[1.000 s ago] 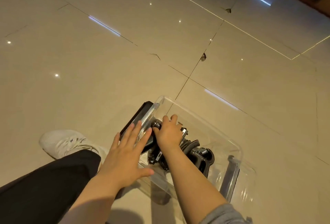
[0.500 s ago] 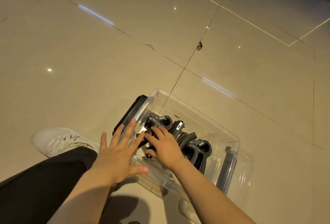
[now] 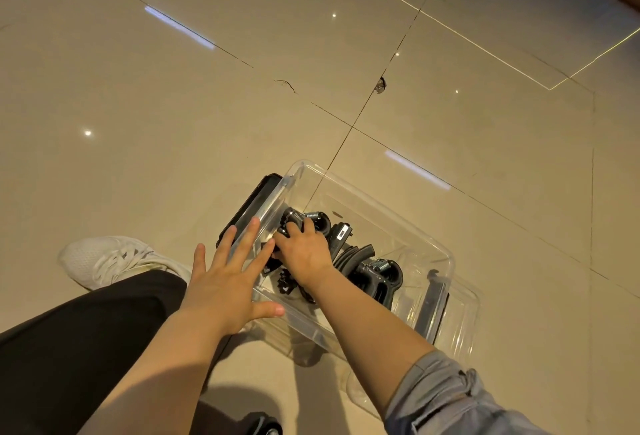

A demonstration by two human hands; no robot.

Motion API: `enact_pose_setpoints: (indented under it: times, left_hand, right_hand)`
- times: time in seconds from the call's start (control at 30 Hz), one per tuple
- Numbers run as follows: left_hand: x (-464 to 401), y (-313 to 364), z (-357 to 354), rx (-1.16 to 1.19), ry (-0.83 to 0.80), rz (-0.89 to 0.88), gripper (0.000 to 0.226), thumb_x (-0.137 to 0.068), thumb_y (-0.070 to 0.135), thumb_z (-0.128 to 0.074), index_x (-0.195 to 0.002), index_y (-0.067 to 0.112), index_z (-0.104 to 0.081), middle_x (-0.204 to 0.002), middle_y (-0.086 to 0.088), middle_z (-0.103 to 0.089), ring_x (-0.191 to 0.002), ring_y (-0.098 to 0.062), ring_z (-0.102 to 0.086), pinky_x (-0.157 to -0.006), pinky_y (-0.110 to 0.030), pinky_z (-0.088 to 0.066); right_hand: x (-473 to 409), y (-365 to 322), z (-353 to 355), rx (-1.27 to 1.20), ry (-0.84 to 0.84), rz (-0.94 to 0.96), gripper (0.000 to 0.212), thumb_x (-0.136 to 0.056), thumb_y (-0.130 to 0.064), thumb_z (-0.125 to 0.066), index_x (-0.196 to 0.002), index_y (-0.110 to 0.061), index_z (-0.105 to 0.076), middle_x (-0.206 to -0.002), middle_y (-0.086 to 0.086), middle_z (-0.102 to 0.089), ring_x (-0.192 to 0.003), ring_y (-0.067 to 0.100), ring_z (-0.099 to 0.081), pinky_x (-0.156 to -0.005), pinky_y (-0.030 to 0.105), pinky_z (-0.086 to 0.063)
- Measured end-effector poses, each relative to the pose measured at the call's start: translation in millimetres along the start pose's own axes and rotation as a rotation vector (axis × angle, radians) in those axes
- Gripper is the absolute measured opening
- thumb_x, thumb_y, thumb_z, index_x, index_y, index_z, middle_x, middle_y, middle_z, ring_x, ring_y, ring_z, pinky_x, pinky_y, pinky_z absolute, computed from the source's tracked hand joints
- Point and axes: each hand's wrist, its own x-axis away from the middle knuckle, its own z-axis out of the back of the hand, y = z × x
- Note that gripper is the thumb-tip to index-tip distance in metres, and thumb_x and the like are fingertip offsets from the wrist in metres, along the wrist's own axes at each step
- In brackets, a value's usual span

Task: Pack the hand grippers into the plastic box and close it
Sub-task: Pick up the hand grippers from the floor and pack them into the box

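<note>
Head view: right hand [image 3: 304, 251] hides the hand grippers [image 3: 375, 273] it grips.

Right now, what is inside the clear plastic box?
Black hand grippers with metal springs lie inside the plastic box. The right hand grips one, hiding those beneath; their count is unclear.

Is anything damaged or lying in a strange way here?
The floor has a chipped spot on a tile joint and a short crack. The hand grippers lie jumbled in the plastic box.
</note>
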Motion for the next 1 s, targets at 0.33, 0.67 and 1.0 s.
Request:
enact_pose_setpoints:
  times: [0.33, 0.67, 1.0]
  left_hand:
    - [15.4, -1.7, 14.7, 0.014, 0.3, -0.063, 0.083, -0.084, 0.065, -0.045, -0.149, 0.035, -0.002, -0.158, 0.0, 0.009, -0.144, -0.02, 0.015, -0.115, -0.048, 0.003]
    - [86.3, 34.7, 71.6, 0.087, 0.612, -0.15, 0.048, -0.092, 0.046, -0.048, -0.137, 0.032, -0.04, -0.133, 0.012, -0.047, -0.115, -0.011, -0.051, -0.086, -0.026, -0.042]
    - [211.6, 12.6, 51.3, 0.396, 1.017, 0.076, 0.032, -0.09, 0.039, -0.056, -0.12, 0.031, -0.056, -0.111, 0.015, -0.059, -0.093, -0.001, -0.053, -0.074, -0.02, -0.042]
  right_hand:
    - [128.3, 32.4, 3.5, -0.512, 0.103, -0.153, 0.044, -0.095, -0.043, -0.044, -0.135, -0.023, -0.048, -0.14, 0.0, -0.042, -0.128, 0.021, -0.038, -0.106, 0.033, -0.032]
    - [200.9, 29.7, 30.1, -0.635, 0.147, -0.173, 0.036, -0.096, -0.04, -0.045, -0.129, -0.029, -0.051, -0.127, -0.009, -0.049, -0.112, 0.006, -0.049, -0.093, 0.02, -0.039]
    - [178.5, -40.2, 146.0, -0.846, 0.373, 0.113, 0.034, -0.092, -0.031, -0.058, -0.126, -0.029, -0.053, -0.117, -0.01, -0.061, -0.1, 0.002, -0.058, -0.088, 0.023, -0.05]
